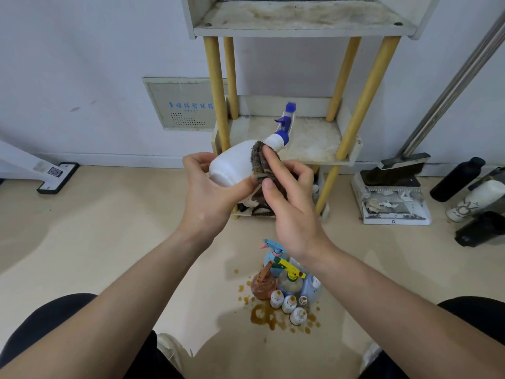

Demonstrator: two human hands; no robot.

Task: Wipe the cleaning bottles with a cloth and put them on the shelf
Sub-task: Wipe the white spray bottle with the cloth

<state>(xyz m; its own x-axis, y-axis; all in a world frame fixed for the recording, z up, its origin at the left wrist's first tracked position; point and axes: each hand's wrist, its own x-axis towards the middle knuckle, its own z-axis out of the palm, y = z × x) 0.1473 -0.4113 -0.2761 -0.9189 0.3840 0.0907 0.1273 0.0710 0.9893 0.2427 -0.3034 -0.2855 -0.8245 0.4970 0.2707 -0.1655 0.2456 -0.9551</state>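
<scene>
Held white spray bottle (232, 162) tilted in air, just in front of shelf (314, 143), nozzle toward far right. My left hand (207, 192) curled round its base. Right hand (289, 209) pinched dark cloth (259, 162) against its shoulder. Judged wiping under way. Upper two tiers held no bottles. Stained bottles (284, 285) stood on near floor amid brown spill (267, 315). Most work left.

Indoor cleaning-storage corner, apparently domestic or small-office; painted wall with a recessed utility box (185, 105) labelled in Chinese; stained open shelf unit (314, 149) on wooden legs; dustpan (393, 206) holding debris by the skirting; spray bottles (284, 283) clustered beside brown spillage (266, 317) on a pale floor (109, 214); dark bottles (456, 179) at right.
</scene>
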